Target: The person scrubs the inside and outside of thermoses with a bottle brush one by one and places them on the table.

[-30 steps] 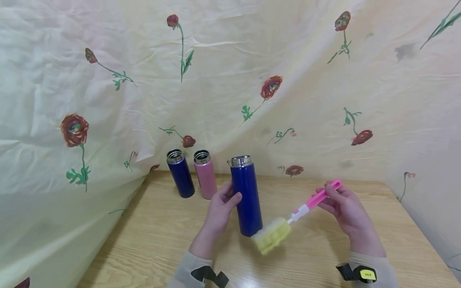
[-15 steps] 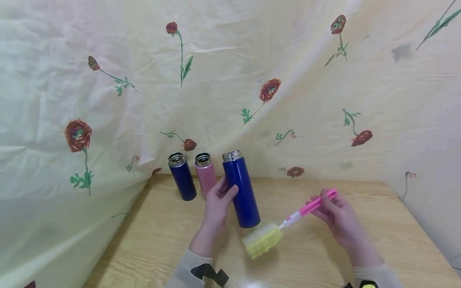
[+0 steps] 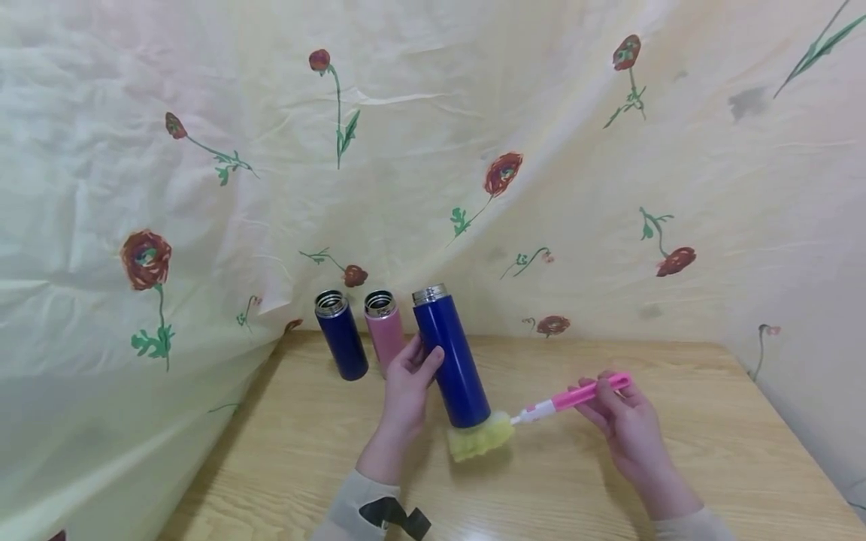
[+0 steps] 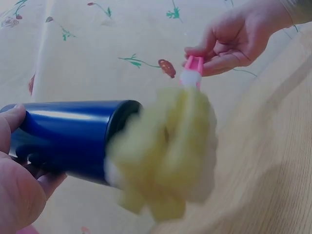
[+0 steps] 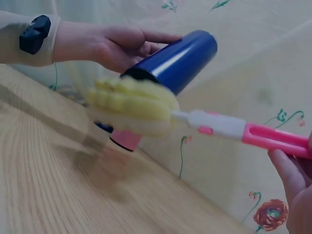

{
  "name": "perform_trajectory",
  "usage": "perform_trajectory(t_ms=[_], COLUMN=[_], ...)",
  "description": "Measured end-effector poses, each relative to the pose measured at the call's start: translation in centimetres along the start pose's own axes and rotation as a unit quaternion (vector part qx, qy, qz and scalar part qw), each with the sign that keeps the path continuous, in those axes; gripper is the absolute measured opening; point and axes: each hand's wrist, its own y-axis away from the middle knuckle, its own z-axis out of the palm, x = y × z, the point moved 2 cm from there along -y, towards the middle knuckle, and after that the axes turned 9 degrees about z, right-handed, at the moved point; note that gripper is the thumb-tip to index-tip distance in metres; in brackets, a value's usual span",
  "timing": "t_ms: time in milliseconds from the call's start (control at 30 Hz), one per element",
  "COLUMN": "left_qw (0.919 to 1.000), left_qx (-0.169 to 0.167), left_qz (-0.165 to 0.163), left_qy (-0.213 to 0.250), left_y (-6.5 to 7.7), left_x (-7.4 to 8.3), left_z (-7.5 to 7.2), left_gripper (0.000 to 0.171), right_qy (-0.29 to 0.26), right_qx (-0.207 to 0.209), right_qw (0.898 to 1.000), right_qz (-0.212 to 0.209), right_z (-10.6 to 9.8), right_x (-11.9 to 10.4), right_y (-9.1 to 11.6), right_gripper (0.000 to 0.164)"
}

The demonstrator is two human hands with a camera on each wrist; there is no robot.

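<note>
Bottle, tall cylinder in glossy blue (image 3: 452,368), with silver-coloured threaded metal neck: raised off the table, tilted, neck leaning towards the left and base towards the right. Position: middle of the work area, in the left hand.

Left hand (image 3: 409,385): clasped round the side of this bottle, thumb on the near face, fingers passing behind. Sleeve, light beige (image 3: 352,505), at the wrist, with a black strap (image 3: 395,515) over it.

Cleaning brush, pink and white plastic handle (image 3: 540,410): handle slanting up to the right, head to the left. Sponge head, pale yellow and white, ribbed (image 3: 482,443): at the base of the tall bottle, overlapping it in all three views; blurred in the left wrist view, so firmness of contact cannot be told.

Right hand (image 3: 631,428): pinching the pink end of the handle between thumb and fingers, well apart from the left hand.

Bottle, shorter cylinder in dark blue (image 3: 343,342), and bottle, shorter cylinder in pink (image 3: 383,334): standing upright side by side, mouths open, steel-coloured rims; the pink one's lower part is partly hidden behind the left hand.

Table, light wood-grain top (image 3: 575,488). Cloth, cream, printed with red poppies on green stems (image 3: 406,188): hung behind and at the left side.
</note>
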Motion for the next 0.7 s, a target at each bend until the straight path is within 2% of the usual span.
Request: perform_trajectory(t_ms=[200, 300, 433, 600, 700], left_qw=[1.0, 0.9999, 0.9999, 0.9999, 0.9993], left_qx=[-0.005, -0.01, -0.004, 0.011, 0.004], left_qz=[0.003, 0.005, 0.002, 0.008, 0.013], left_qy=[0.007, 0.011, 0.012, 0.003, -0.034], left_y=[0.2, 0.3, 0.5, 0.6, 0.5], left_x=[0.1, 0.0, -0.3, -1.2, -2.2], left_z=[0.1, 0.0, 0.0, 0.2, 0.8], left_gripper=[0.066, 0.067, 0.072, 0.082, 0.076], right_qy=[0.009, 0.016, 0.001, -0.033, -0.046], right_qx=[0.025, 0.032, 0.045, 0.054, 0.041], right_qw=[1.0, 0.999, 0.999, 0.997, 0.997], right_qz=[-0.009, 0.001, -0.003, -0.04, -0.047], right_z=[0.3, 0.3, -0.2, -3.0, -5.7], right_x=[0.1, 0.1, -0.3, -2.3, -4.0], right_y=[0.2, 0.4, 0.7, 1.2, 2.4], right_gripper=[0.007, 0.006, 0.006, 0.011, 0.015])
